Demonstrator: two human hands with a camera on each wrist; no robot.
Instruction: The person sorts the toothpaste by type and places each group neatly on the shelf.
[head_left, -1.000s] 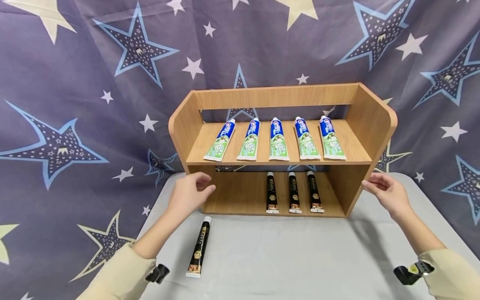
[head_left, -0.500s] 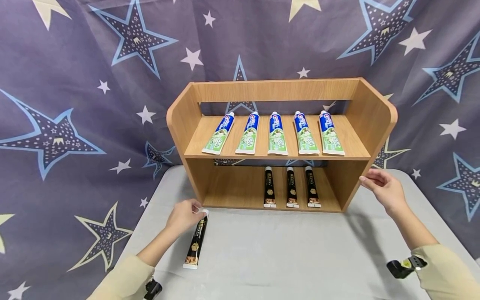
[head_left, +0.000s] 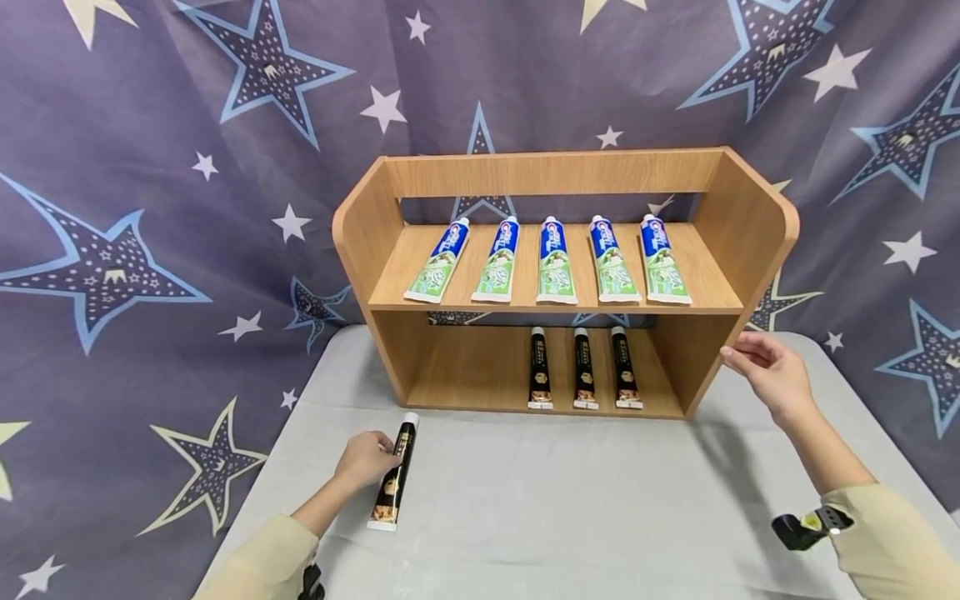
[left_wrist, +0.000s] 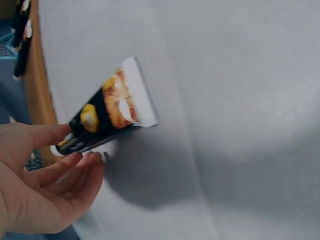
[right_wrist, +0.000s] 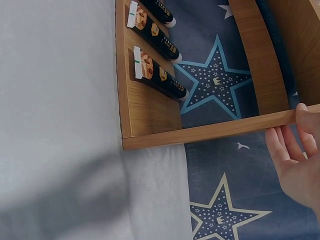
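Observation:
A black toothpaste tube [head_left: 393, 483] with a white cap lies over the grey cloth, left of the shelf's front. My left hand [head_left: 365, 458] has its thumb on one long side of this tube and its fingers at the other, pinching it near the middle. In the left wrist view the tube's white crimped end [left_wrist: 139, 95] points away from the hand. My right hand [head_left: 772, 375] grips the right side panel of the wooden shelf [head_left: 558, 308], thumb at the front edge and fingers on the outer face.
Several blue-and-green toothpaste tubes [head_left: 555, 262] lie in a row on the upper board. Below, three black toothpaste tubes [head_left: 584, 371] lie on the right half of the lower board. A star-patterned curtain [head_left: 187, 275] hangs behind the cloth-covered table [head_left: 570, 508].
My left hand has come down from beside the shelf's left panel to the loose black toothpaste tube and taken hold of it. The right hand stays on the shelf. The head view has tilted slightly.

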